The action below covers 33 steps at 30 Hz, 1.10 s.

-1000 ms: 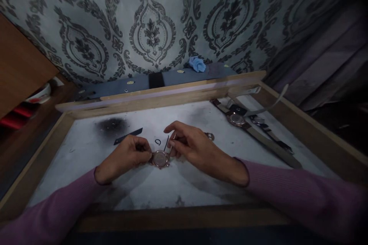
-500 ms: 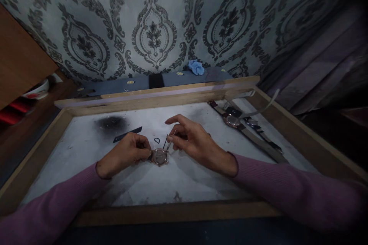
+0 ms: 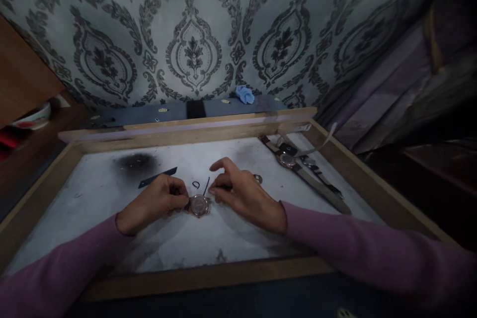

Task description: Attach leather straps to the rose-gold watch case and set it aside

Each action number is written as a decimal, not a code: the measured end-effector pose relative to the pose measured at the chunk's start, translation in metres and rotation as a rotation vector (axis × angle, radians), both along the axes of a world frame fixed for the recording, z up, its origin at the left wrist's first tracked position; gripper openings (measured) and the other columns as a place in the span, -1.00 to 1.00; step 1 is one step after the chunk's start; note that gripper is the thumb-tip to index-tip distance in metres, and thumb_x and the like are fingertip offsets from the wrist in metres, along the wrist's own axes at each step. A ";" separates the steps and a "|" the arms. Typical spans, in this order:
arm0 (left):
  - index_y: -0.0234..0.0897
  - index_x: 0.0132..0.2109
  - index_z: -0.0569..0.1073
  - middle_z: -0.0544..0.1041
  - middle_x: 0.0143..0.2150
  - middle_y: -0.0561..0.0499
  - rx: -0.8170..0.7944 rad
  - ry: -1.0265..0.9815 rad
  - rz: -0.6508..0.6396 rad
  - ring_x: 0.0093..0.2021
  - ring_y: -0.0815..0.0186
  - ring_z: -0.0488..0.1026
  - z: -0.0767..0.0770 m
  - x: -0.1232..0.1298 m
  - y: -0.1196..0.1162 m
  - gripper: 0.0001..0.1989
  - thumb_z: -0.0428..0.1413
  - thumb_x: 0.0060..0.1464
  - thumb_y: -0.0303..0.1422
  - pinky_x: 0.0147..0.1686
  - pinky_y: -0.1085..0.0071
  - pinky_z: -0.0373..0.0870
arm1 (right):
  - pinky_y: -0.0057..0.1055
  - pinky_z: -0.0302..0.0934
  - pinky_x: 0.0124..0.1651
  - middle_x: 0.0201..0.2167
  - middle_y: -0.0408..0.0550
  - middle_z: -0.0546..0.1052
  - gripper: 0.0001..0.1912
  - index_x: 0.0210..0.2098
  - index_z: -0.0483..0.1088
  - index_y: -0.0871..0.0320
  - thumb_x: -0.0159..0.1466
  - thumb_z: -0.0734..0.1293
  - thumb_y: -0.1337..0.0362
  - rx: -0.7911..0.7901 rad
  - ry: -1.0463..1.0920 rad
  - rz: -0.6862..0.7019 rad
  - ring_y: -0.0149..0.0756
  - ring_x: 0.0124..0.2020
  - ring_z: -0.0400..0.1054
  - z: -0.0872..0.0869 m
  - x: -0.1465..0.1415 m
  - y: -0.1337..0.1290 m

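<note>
In the head view my left hand point(image 3: 154, 203) pinches the left side of a round watch point(image 3: 199, 205) with a pale face and a rose-gold-coloured rim. The watch is low over the white work surface. Just right of it is my right hand point(image 3: 248, 194), thumb and fingers closed near the watch's upper right edge, index finger raised. What its fingertips hold, if anything, is too small to make out. A thin dark stick point(image 3: 206, 186) stands out between watch and right fingertips. Beyond the watch lies a small black loop point(image 3: 196, 185).
A dark flat strip point(image 3: 158, 177) lies behind my left hand. To the right are a watch with a long strap point(image 3: 287, 159) and another dark-strapped watch point(image 3: 320, 175). A wooden rim point(image 3: 194, 131) borders the white surface point(image 3: 179, 248). A blue crumpled cloth point(image 3: 245, 94) lies behind it.
The view has shifted, so the scene sits further left. The thin light-coloured tool seen at my right fingertips no longer shows clearly. My left hand keeps its hold on the watch.
</note>
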<state>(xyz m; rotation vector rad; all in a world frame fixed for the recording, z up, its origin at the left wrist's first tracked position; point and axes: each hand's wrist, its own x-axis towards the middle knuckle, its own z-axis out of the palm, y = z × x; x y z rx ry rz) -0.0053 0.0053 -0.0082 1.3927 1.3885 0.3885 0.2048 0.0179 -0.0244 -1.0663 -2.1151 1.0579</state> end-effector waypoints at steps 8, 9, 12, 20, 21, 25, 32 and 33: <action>-0.32 -0.55 0.40 0.30 -0.67 0.17 0.017 -0.027 -0.011 -0.66 0.50 0.14 -0.006 -0.002 0.000 -0.93 0.06 -0.21 -0.42 -0.64 0.54 0.02 | -0.45 0.13 -0.34 -0.46 -0.10 0.54 -0.79 -0.25 0.47 0.19 0.36 0.20 0.33 0.207 -0.053 0.119 -0.38 -0.44 0.37 0.006 -0.006 -0.001; -0.31 -0.55 0.40 0.30 -0.67 0.17 0.019 -0.031 -0.012 -0.66 0.49 0.14 -0.007 -0.003 0.000 -0.93 0.05 -0.20 -0.43 -0.64 0.54 0.02 | -0.44 0.12 -0.33 -0.45 -0.10 0.55 -0.76 -0.22 0.49 0.17 0.37 0.18 0.32 0.248 -0.091 0.146 -0.37 -0.43 0.38 0.008 -0.006 -0.003; -0.31 -0.54 0.40 0.30 -0.66 0.17 0.010 -0.037 -0.003 -0.65 0.48 0.15 -0.007 -0.004 0.000 -0.93 0.06 -0.19 -0.43 -0.63 0.53 0.04 | -0.46 0.10 -0.36 -0.44 -0.11 0.55 -0.69 -0.21 0.50 0.15 0.41 0.12 0.31 0.256 -0.153 0.206 -0.40 -0.45 0.38 0.013 -0.008 -0.010; -0.32 -0.55 0.42 0.34 -0.64 0.16 0.004 -0.093 0.008 -0.64 0.49 0.17 -0.010 -0.005 0.001 -0.93 0.09 -0.19 -0.42 -0.63 0.54 0.05 | -0.47 0.09 -0.40 -0.47 -0.12 0.50 -0.71 -0.19 0.43 0.14 0.41 0.08 0.29 0.109 -0.204 0.206 -0.40 -0.50 0.34 0.016 -0.010 -0.017; -0.32 -0.55 0.41 0.34 -0.65 0.16 -0.001 -0.101 0.015 -0.64 0.49 0.17 -0.010 -0.004 0.001 -0.94 0.09 -0.20 -0.43 -0.64 0.54 0.05 | -0.47 0.08 -0.41 -0.48 -0.12 0.49 -0.72 -0.18 0.42 0.15 0.40 0.08 0.31 0.098 -0.220 0.202 -0.39 -0.51 0.32 0.016 -0.010 -0.017; -0.32 -0.56 0.42 0.34 -0.66 0.15 -0.009 -0.129 0.020 -0.64 0.49 0.17 -0.011 -0.004 0.001 -0.94 0.08 -0.21 -0.45 -0.64 0.54 0.05 | -0.44 0.07 -0.42 -0.48 -0.10 0.46 -0.79 -0.14 0.33 0.16 0.35 0.11 0.37 0.089 -0.260 0.175 -0.36 -0.50 0.29 0.014 -0.011 -0.019; -0.32 -0.58 0.41 0.30 -0.68 0.16 -0.017 -0.113 0.038 -0.64 0.48 0.17 -0.004 -0.001 0.000 -0.94 0.09 -0.23 -0.44 -0.64 0.54 0.05 | -0.46 -0.06 -0.51 -0.58 -0.16 0.34 -0.81 -0.46 0.25 0.17 0.30 0.16 0.37 0.008 -0.302 0.122 -0.43 -0.58 0.15 0.020 -0.018 -0.018; -0.31 -0.59 0.40 0.30 -0.68 0.16 -0.022 -0.105 0.041 -0.64 0.48 0.17 -0.003 0.000 0.000 -0.94 0.09 -0.24 -0.44 -0.64 0.54 0.05 | -0.47 -0.07 -0.51 -0.60 -0.16 0.33 -0.79 -0.48 0.24 0.17 0.29 0.16 0.38 0.001 -0.308 0.125 -0.44 -0.58 0.14 0.021 -0.019 -0.018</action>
